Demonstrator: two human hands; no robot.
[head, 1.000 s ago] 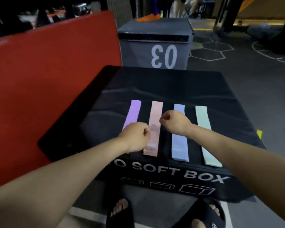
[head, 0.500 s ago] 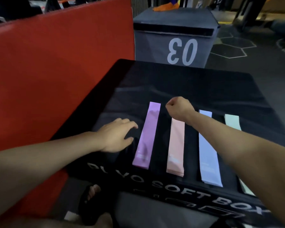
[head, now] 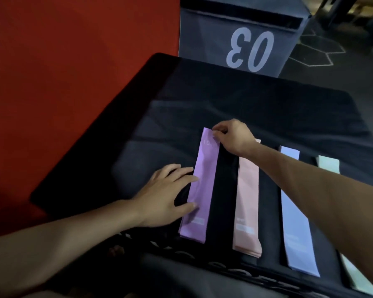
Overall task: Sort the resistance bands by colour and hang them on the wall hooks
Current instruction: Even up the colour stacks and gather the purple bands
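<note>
The grey box point(head: 241, 39) at 12 o'clock bears a white "03"; the purple band point(head: 202, 186) shows a faint "10".

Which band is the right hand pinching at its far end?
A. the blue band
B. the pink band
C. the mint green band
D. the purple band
D: the right hand pinches the far end of the purple band, while the left hand rests its fingers on that band's left edge.

Left hand point(head: 166, 196) flat, fingers spread forward; right hand point(head: 233, 136) reached across, fingertips pinched.
</note>
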